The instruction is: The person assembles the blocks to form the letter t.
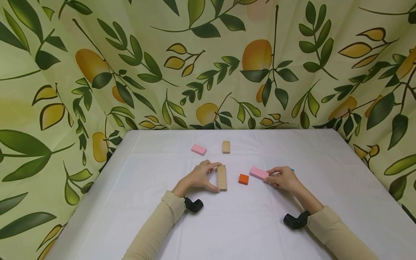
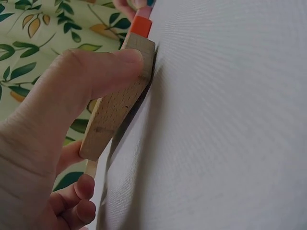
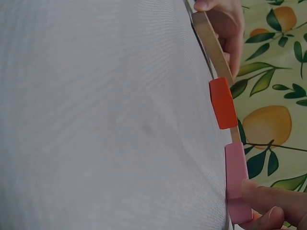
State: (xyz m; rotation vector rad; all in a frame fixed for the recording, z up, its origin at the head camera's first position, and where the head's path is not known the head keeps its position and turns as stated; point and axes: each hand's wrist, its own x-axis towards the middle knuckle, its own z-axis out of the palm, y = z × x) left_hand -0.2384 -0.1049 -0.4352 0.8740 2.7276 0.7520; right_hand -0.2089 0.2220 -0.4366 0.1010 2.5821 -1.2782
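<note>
My left hand [image 1: 200, 177] grips a long plain wooden block [image 1: 222, 178] by its two ends, thumb at the near end and a fingertip at the far end. In the left wrist view the thumb presses on that wooden block [image 2: 117, 103] close over the cloth. My right hand [image 1: 283, 178] pinches the right end of a pink block [image 1: 259, 173]. The right wrist view shows the fingertips on the pink block [image 3: 236, 172]. Between the two held blocks sits a small orange block [image 1: 243, 179], touched by neither hand.
Farther back lie another pink block [image 1: 199, 150] and a shorter wooden block [image 1: 226, 147]. A bit of a blue block [image 1: 292, 169] shows behind my right hand. White cloth covers the table [image 1: 227, 227]; a leaf-and-fruit patterned curtain [image 1: 208, 72] hangs around its back and sides.
</note>
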